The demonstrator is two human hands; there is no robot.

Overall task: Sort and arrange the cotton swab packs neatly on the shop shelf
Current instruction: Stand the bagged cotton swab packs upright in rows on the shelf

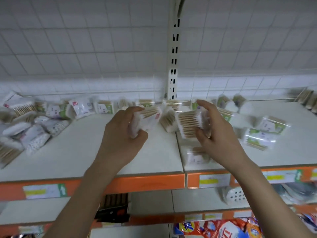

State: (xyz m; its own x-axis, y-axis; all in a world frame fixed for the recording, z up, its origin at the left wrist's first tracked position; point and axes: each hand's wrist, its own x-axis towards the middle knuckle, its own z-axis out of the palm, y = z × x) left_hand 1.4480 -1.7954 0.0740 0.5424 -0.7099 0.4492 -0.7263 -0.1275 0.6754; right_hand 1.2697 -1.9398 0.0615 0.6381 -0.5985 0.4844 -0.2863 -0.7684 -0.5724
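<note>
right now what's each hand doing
Left hand: grips a clear cotton swab pack with red label.
Right hand: grips a clear pack of wooden-stick swabs.

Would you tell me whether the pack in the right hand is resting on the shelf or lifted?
Lifted: the right hand grips the pack above the shelf.

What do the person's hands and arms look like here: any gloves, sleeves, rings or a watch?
Both the left hand and the right hand are bare, with no gloves. Both forearms are uncovered as far as the frame shows; no sleeve enters view. No ring, watch or bracelet is visible, though motion blur softens fine detail.
</note>
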